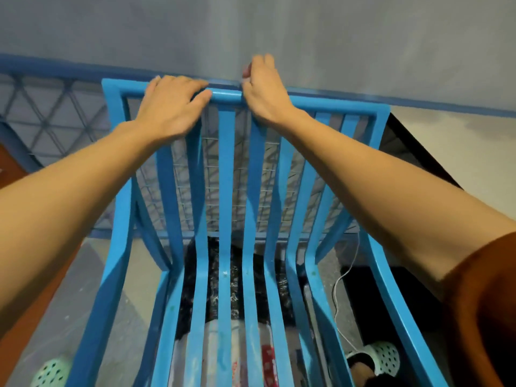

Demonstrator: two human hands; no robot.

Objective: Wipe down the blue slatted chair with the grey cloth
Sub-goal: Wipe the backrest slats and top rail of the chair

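Blue slatted chair (226,174): one. Hands — two: left hand (167,110), right hand (265,90). Mint slippers (386,357): two. White cable (335,303): one.

glossy painted chair (226,169), matt wall (335,37)

Both bare arms outstretched, left hand (173,107) flat, fingers spread, right hand (265,90) curled.

Left hand (167,113), right hand (265,90) atop blue chair (226,191)
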